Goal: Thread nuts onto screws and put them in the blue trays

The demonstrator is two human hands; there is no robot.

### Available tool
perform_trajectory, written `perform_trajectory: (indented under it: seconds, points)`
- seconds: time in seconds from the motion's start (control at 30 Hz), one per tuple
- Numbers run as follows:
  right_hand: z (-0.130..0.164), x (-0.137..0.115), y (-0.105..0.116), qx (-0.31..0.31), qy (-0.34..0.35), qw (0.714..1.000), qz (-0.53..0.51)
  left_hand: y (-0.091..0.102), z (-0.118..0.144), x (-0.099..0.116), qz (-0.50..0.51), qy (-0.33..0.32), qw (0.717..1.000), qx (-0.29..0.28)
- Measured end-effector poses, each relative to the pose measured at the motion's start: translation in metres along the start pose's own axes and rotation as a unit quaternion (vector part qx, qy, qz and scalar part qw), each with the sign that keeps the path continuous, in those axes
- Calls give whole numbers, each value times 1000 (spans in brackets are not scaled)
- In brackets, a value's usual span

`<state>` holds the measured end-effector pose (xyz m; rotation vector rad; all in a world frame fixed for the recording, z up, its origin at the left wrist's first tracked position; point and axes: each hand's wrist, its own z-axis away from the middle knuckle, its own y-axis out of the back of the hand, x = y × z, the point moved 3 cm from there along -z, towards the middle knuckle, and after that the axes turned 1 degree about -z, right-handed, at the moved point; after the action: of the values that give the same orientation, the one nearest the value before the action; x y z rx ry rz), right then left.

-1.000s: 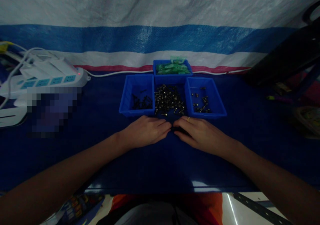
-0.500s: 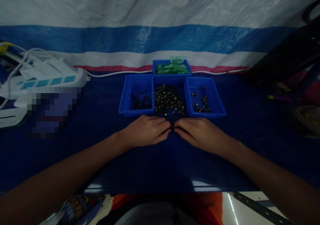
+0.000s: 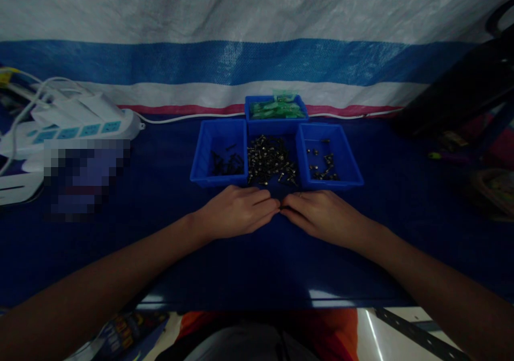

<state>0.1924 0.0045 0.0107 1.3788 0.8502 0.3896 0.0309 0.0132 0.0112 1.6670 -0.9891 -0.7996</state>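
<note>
My left hand (image 3: 243, 211) and my right hand (image 3: 317, 211) meet fingertip to fingertip just above the blue table, both closed in a pinch. Between the fingertips shows a bit of a small dark piece (image 3: 281, 208), mostly covered by the fingers; its kind cannot be made out. Just beyond the hands lies a heap of small screw-like metal parts (image 3: 269, 160), dark with shiny ends. Left of the heap, a blue bin (image 3: 196, 157) holds thin dark pieces (image 3: 228, 164). A second blue bin (image 3: 349, 160), on the right, contains several short shiny metal pieces (image 3: 327, 164).
Behind the heap, a smaller blue bin (image 3: 277, 120) carries green plastic packets (image 3: 277, 108). A white power strip (image 3: 84, 133) with cables stands at the left. A large black object (image 3: 453, 88) leans at the right, against a striped sheet (image 3: 257, 18).
My left hand has shifted slightly right, so the gap between the two hands' fingertips has closed and less of the dark piece shows. My right hand has hardly moved.
</note>
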Motion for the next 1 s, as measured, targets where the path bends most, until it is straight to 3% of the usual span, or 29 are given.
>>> perform_trajectory:
  seconds: [0.33,0.6,1.0]
  points:
    - [-1,2,1,7,-22,1000,-5,-5,1,-3,-44,-8,999,-21]
    - [-1,0,4,3,-16,1000,-13,-9,2,-6,-10,9,999,-38]
    - [2,-4,7,19,-7,1000,-8,-5,1,-4,-3,-15,999,-29]
